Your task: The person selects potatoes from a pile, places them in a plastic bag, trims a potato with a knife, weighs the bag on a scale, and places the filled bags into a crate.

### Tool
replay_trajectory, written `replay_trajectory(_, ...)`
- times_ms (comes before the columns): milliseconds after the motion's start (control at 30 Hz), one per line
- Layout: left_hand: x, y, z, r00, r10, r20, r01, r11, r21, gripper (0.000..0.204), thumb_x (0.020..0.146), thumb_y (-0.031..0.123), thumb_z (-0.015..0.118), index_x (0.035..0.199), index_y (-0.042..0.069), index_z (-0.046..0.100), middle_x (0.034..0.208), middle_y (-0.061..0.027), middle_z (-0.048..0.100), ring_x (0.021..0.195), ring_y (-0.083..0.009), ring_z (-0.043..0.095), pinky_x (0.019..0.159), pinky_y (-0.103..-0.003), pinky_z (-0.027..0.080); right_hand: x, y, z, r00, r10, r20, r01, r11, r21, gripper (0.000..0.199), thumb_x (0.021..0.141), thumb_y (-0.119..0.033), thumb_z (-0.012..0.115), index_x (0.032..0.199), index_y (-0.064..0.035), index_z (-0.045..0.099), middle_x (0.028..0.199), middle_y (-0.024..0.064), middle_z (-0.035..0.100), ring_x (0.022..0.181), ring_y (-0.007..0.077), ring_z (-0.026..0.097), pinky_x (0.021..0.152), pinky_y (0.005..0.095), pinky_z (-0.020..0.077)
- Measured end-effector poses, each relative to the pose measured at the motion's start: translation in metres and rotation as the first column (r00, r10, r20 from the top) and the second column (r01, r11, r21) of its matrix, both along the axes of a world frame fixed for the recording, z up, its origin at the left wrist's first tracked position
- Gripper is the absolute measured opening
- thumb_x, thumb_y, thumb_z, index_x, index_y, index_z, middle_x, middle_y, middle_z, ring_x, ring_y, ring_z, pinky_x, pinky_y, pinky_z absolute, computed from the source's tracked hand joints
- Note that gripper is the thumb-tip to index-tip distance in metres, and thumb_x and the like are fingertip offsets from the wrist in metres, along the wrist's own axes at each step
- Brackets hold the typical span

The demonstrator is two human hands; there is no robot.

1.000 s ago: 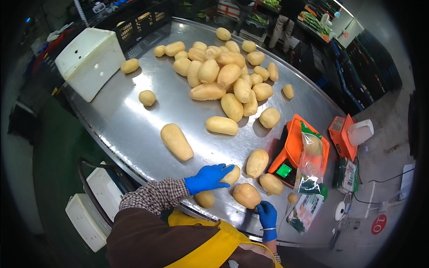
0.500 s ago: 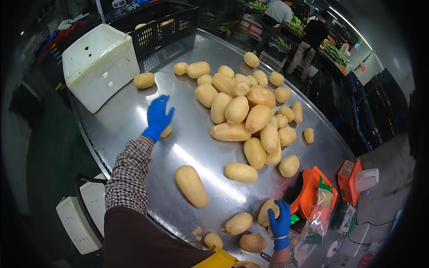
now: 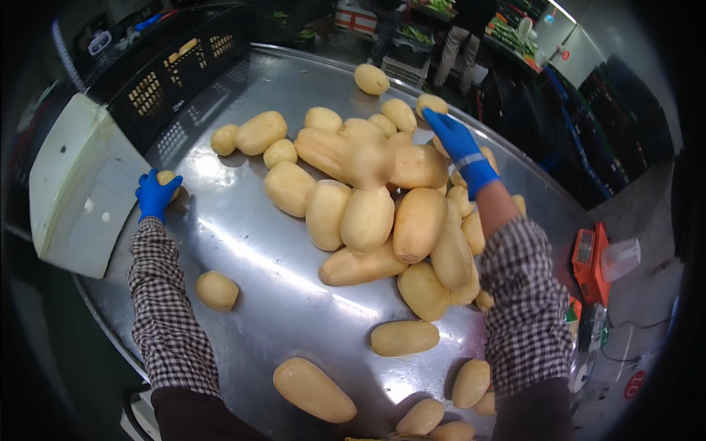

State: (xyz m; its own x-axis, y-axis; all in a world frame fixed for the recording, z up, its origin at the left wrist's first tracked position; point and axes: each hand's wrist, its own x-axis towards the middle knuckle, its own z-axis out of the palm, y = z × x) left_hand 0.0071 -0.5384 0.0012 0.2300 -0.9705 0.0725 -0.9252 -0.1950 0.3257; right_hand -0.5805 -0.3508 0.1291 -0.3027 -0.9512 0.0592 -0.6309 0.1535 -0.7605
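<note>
A peeled yellow tuber lies nearest on the steel counter; an orange scale sits at the right edge, a white crate at the left; the left hand, blue-gloved, closes its fingers on a small tuber beside that crate; the right hand stretches flat, fingers together, holding nothing, over the heap of tubers; black crates stand beyond.
</note>
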Motion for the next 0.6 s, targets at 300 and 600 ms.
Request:
replay_trajectory(300,-0.181,0.028,-0.009,0.792,-0.607,-0.068,0.546,0.754,-0.365,0.071,0.064,0.045,0.077,0.116,0.001,0.056,0.115,-0.0216,0.054,0.104,-0.0349,0.053,0.089,-0.042,0.044,-0.005,-0.035,-0.078,0.739,0.651,-0.173,-0.621,0.758,0.197,0.045,0.090,-0.038,0.049,0.127,-0.0126,0.052,0.133,0.0095,0.048,0.124,0.0201,0.043,0.106,0.0294,0.0306)
replay_trajectory(600,-0.213,0.068,0.008,0.609,-0.780,-0.144,0.754,0.625,-0.200,0.049,0.072,0.049,0.070,0.094,0.005,0.066,0.092,-0.0184,0.059,0.086,-0.0341,0.056,0.082,-0.042,0.044,0.066,0.053,-0.086,0.850,0.467,-0.244,-0.437,0.884,0.167,0.080,0.070,-0.039,0.069,0.140,-0.0261,0.035,0.149,0.0235,-0.007,0.137,0.0417,0.005,0.113,0.0435,0.0126)
